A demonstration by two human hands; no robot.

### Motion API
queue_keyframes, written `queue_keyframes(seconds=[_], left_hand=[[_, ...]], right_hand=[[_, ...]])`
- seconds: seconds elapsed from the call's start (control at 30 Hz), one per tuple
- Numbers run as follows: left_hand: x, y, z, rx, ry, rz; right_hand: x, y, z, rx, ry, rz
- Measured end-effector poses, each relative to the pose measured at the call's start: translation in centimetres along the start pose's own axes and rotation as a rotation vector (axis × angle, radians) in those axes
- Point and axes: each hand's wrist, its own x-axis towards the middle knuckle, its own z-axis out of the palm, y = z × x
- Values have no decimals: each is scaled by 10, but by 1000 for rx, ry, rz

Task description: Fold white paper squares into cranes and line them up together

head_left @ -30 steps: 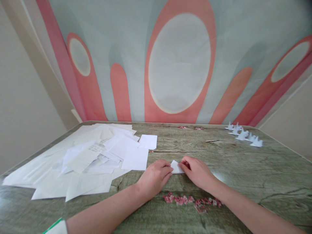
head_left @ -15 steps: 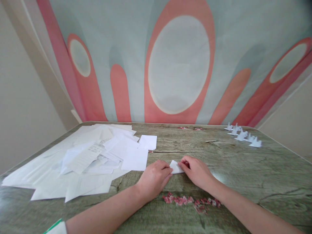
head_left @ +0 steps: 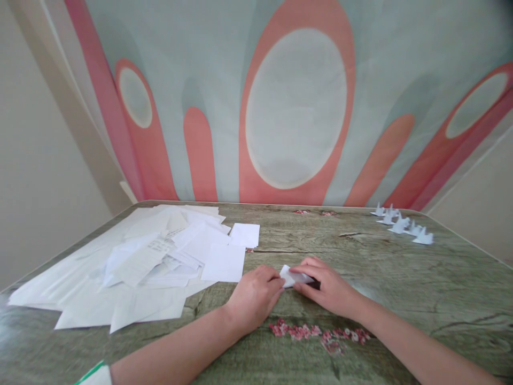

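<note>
A small folded piece of white paper (head_left: pixel 292 277) lies on the wood-patterned table (head_left: pixel 401 289), held between both my hands. My left hand (head_left: pixel 256 297) pinches its left end with curled fingers. My right hand (head_left: pixel 326 289) grips the right side, fingers laid over the fold and thumb beneath. Most of the paper is hidden by my fingers.
A loose heap of white paper sheets (head_left: pixel 132 262) covers the table's left half, with a square sheet (head_left: pixel 223 263) nearest my hands. Several small folded paper figures (head_left: pixel 403 224) stand in a row at the far right. A patterned pink and grey backdrop (head_left: pixel 296 107) hangs behind the table.
My right hand's fingers have shifted further over the folded paper, covering more of it and lifting its right side slightly. My left hand stays in place.
</note>
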Motion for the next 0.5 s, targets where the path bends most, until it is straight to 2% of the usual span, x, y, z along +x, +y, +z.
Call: queue_keyframes(seconds=[0.3,0.5], left_hand=[[0,0,1,5,9,-3],[0,-1,3,3,-3,-4]], right_hand=[[3,4,0,51,-21,-63],[6,9,5,138,95,62]])
